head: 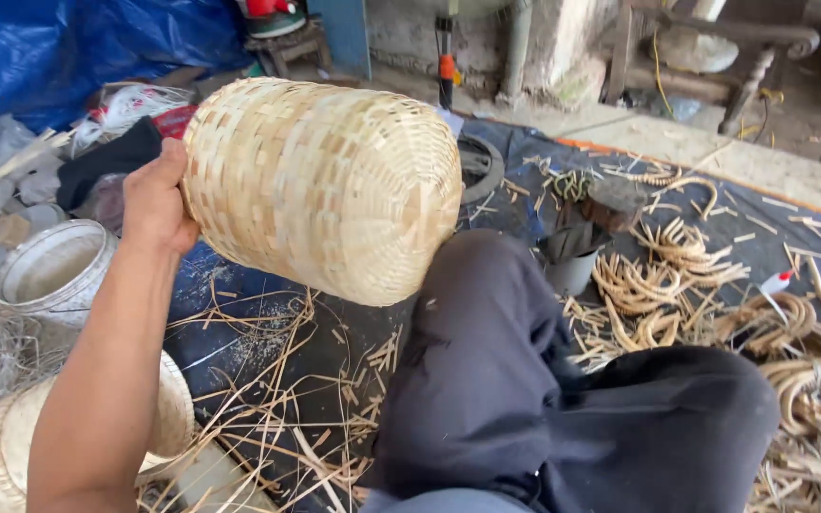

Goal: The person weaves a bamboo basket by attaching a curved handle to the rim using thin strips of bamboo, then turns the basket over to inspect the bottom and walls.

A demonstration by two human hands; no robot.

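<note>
- Your left hand (156,204) grips the rim of one woven bamboo basket (325,185), held on its side above your knee (486,313).
- Your right hand is out of view.
- One metal pot (54,271) sits left; a second basket (11,446) lies below your arm.

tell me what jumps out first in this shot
A pale woven bamboo basket fills the upper middle, held on its side by the left hand gripping its rim. To the right, curved tan cane strips lie heaped on a dark blue tarp. A round white metal pot sits at left.
</note>
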